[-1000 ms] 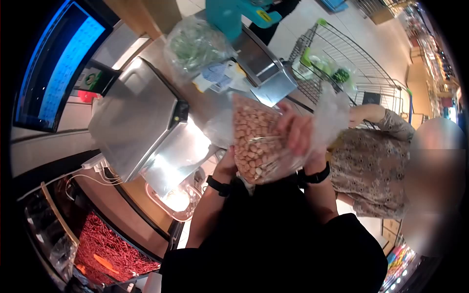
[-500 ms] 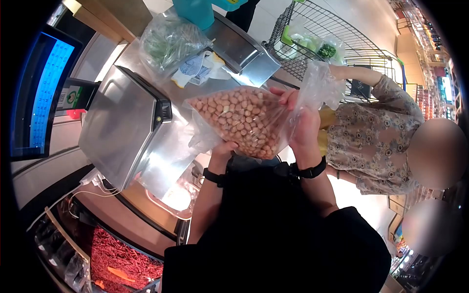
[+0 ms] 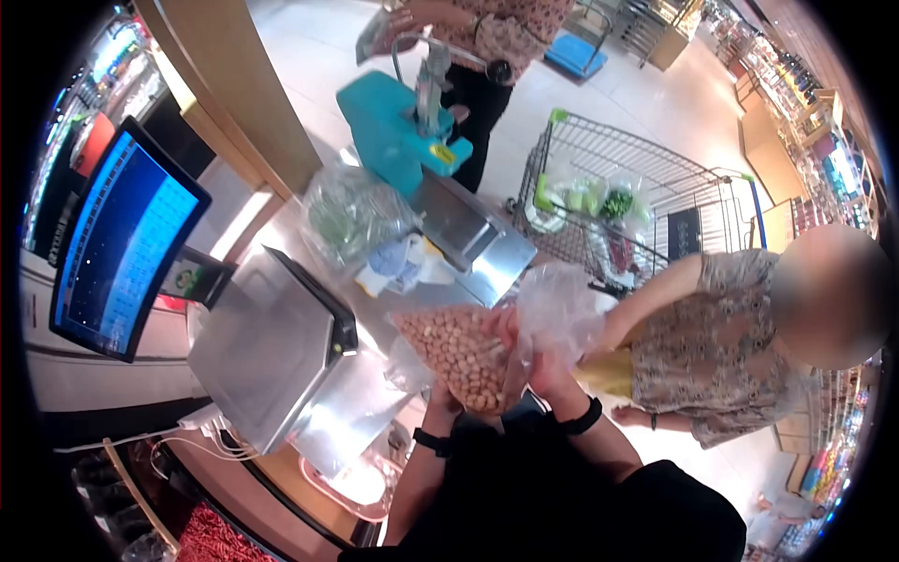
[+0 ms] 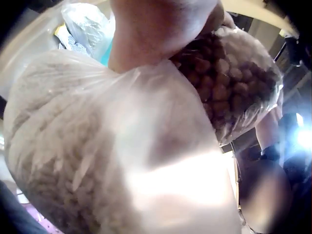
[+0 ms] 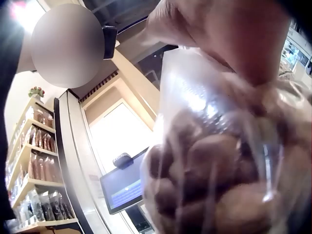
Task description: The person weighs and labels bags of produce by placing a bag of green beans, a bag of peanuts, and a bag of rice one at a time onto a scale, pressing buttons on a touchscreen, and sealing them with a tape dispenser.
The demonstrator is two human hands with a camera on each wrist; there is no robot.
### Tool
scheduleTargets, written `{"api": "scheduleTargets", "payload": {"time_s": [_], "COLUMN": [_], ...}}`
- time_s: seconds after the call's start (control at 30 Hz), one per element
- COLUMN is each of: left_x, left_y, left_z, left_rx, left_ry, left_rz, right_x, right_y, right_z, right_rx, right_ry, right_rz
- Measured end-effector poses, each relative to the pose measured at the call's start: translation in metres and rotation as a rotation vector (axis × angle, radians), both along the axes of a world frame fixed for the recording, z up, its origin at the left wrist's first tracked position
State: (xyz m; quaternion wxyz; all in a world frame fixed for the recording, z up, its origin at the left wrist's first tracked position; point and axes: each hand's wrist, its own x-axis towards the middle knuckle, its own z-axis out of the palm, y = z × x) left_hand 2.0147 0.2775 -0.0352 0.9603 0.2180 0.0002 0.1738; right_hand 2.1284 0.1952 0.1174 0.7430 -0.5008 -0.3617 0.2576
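Both hands hold a clear plastic bag of peanuts (image 3: pixel 459 361) in front of the body. My right hand (image 3: pixel 551 373) grips the gathered neck at the bag's right side, and loose plastic spreads beyond the fingers. My left hand (image 3: pixel 442 403) holds the lower left side, its fingers partly hidden by the bag. In the left wrist view, a second translucent bag (image 4: pixel 63 161) with small pale pieces hangs close beneath the left hand. Peanuts fill the front of the right wrist view.
A metal scale (image 3: pixel 267 347) stands left, beneath a lit screen (image 3: pixel 126 248). Behind are a bag of greens (image 3: pixel 351 215), a cloth (image 3: pixel 403 267) and a teal dispenser (image 3: pixel 384 131). A shopping cart (image 3: pixel 646 150) and a person in a patterned top (image 3: pixel 702 347) are at right.
The peanut bag has turned in my hands and now sits lower in the head view. The view has shifted, bringing a second person behind the counter into sight.
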Motion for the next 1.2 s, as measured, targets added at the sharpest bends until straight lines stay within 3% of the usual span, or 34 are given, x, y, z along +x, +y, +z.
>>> {"api": "scheduleTargets", "payload": {"time_s": [0.03, 0.07, 0.1, 0.13, 0.17, 0.23, 0.27, 0.33, 0.37, 0.4, 0.43, 0.5, 0.53, 0.6, 0.63, 0.7, 0.8, 0.9, 1.0, 1.2], "left_x": [-0.005, -0.013, -0.016, -0.017, -0.018, -0.022, -0.023, -0.029, -0.039, -0.043, -0.05, -0.067, -0.08, -0.09, -0.093, -0.107, -0.113, -0.119, -0.122, -0.119], "left_y": [-0.003, -0.005, -0.005, -0.001, 0.003, 0.009, 0.012, 0.024, 0.026, 0.03, 0.029, 0.049, 0.053, 0.063, 0.064, 0.072, 0.072, 0.074, 0.073, 0.067], "left_z": [0.0, -0.003, -0.007, -0.008, -0.002, 0.011, 0.019, 0.037, 0.041, 0.04, 0.041, 0.048, 0.052, 0.065, 0.07, 0.066, 0.077, 0.078, 0.08, 0.075], "left_rx": [-0.002, 0.013, -0.008, -0.034, -0.026, 0.15, 0.235, 0.316, 0.386, 0.391, 0.386, 0.37, 0.269, 0.157, 0.139, 0.147, 0.123, 0.143, 0.172, 0.184], "left_ry": [-0.047, -0.06, 0.135, 0.336, 0.334, 0.472, 0.541, 0.559, 0.592, 0.599, 0.628, 0.563, 0.572, 0.572, 0.572, 0.545, 0.572, 0.585, 0.634, 0.671], "left_rz": [0.003, 0.006, 0.013, 0.021, 0.027, 0.213, 0.308, 0.287, 0.246, 0.318, 0.376, 0.415, 0.416, 0.496, 0.562, 0.552, 0.629, 0.649, 0.664, 0.645], "right_x": [-0.002, -0.006, -0.008, -0.012, -0.014, -0.011, -0.001, 0.016, 0.023, 0.031, 0.022, 0.037, 0.045, 0.066, 0.069, 0.083, 0.092, 0.127, 0.141, 0.158], "right_y": [-0.002, -0.005, -0.004, 0.003, 0.004, 0.001, -0.009, -0.011, -0.015, -0.024, -0.015, -0.022, -0.026, -0.033, -0.038, -0.036, -0.033, -0.054, -0.061, -0.066], "right_z": [0.003, 0.007, 0.012, 0.017, 0.03, 0.057, 0.024, 0.017, 0.025, 0.015, 0.048, 0.028, 0.018, 0.0, -0.003, -0.002, -0.005, -0.054, -0.071, -0.065], "right_rx": [0.019, -0.195, -0.405, -0.434, -0.424, -0.548, -0.421, -0.307, -0.241, -0.442, -0.753, -0.592, -0.611, -0.337, -0.328, -0.612, -0.531, -0.628, -0.555, -0.634], "right_ry": [-0.014, -0.12, -0.229, -0.145, -0.147, 0.181, -0.06, -0.089, 0.064, 0.066, 0.155, 0.085, 0.103, 0.222, 0.214, 0.203, 0.071, -0.158, -0.322, -0.439], "right_rz": [0.004, -0.083, -0.172, -0.231, -0.227, -0.287, -0.345, -0.476, -0.442, -0.587, -0.752, -0.793, -0.796, -0.799, -0.792, -0.917, -0.927, -0.911, -0.911, -0.899]}}
